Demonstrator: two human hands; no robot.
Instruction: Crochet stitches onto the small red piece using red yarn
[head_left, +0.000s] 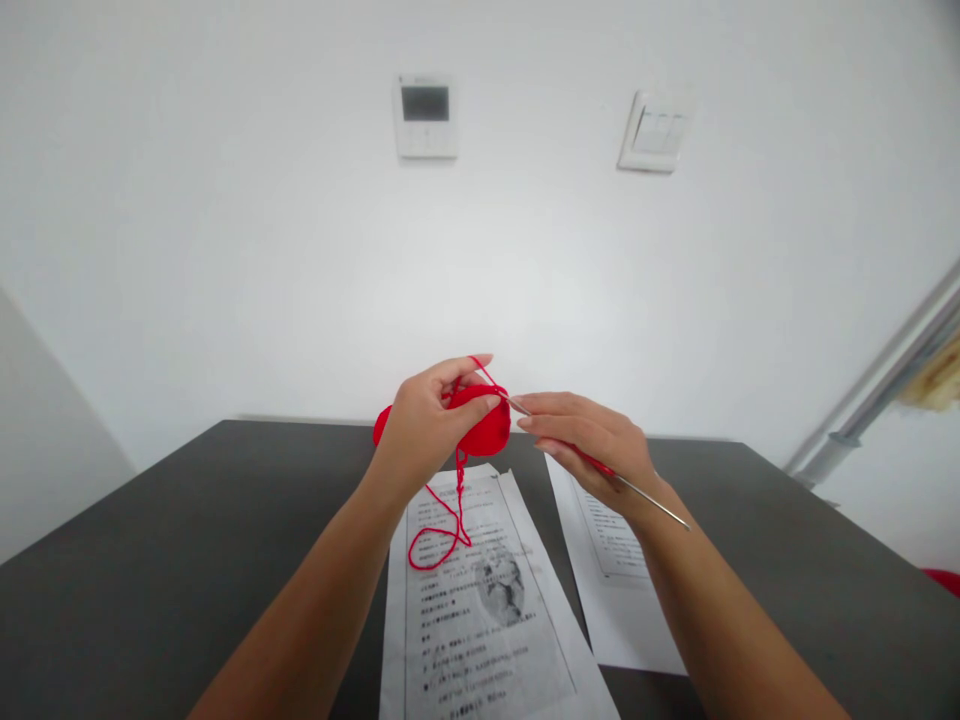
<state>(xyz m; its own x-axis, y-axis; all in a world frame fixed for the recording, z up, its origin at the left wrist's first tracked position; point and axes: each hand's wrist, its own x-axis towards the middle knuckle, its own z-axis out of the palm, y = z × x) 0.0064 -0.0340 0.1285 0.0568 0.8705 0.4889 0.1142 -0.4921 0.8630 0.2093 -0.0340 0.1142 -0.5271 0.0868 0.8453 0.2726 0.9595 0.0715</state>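
My left hand (427, 415) pinches red yarn between thumb and fingers, with a strand running over its raised index finger. A short, looped red chain (460, 468) hangs below this hand and ends in a loose tail curled over the printed sheet. Rounded red yarn (487, 432) shows behind the thumb, and more red (381, 425) appears past the left wrist; whether they are one skein I cannot tell. My right hand (592, 440) is closed around a metal crochet hook (652, 503) with a red grip. Its tip meets the yarn at the left thumb.
Two printed sheets lie on the dark table (262, 540): one (480, 640) under the yarn tail, another (637, 630) partly beneath my right forearm. The white wall behind carries a control panel (426, 135) and a switch (656, 132). A grey pole (885, 390) slants at right.
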